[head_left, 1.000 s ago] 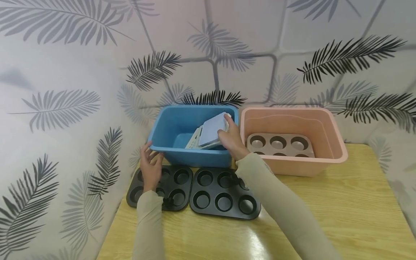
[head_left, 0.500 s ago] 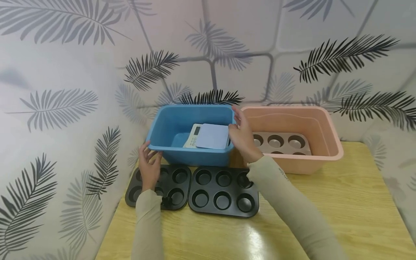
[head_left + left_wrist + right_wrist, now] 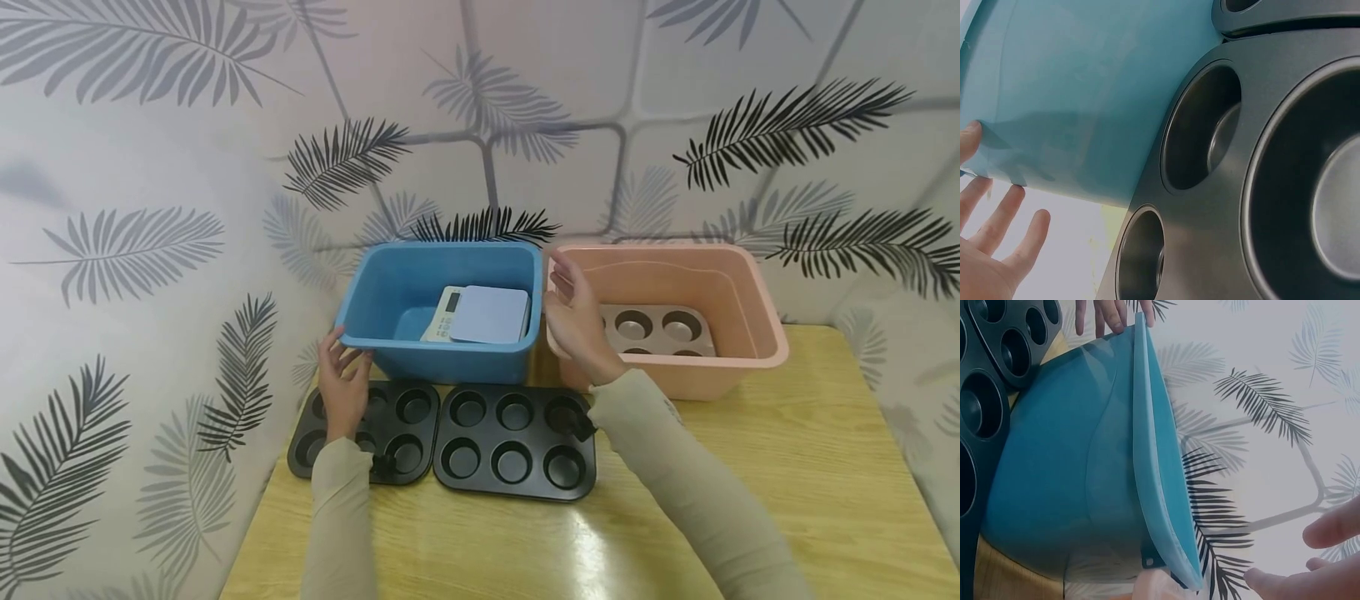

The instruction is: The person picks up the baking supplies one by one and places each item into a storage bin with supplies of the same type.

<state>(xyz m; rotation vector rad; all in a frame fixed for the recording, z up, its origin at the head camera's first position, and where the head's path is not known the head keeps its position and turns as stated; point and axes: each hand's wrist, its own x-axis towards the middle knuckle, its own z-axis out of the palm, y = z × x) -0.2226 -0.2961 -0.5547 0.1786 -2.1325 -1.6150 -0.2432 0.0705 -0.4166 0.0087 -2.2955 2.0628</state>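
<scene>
My left hand (image 3: 344,385) straddles the near left corner of the blue bin (image 3: 450,364), fingers spread. In the left wrist view its thumb (image 3: 969,142) lies by one wall and its fingertips are at the bin's edge. Inside the bin a kitchen scale (image 3: 440,319) with a small display and a pale square platform (image 3: 489,314) lies towards the right end. My right hand (image 3: 581,321), holding nothing, hovers over the near left rim of the pink bin, just right of the blue one. Its fingers are extended and apart from the scale.
The pink bin (image 3: 678,376) stands beside the blue one, with a light brown muffin pan (image 3: 659,327) in it. Two dark muffin pans, a left one (image 3: 426,412) and a right one (image 3: 487,440), lie in front on the wooden table (image 3: 480,550). A leaf-patterned wall rises behind.
My right hand let go of the scale, which now lies flat in the blue bin, and withdrew right past the rim. The left hand stayed at the corner.
</scene>
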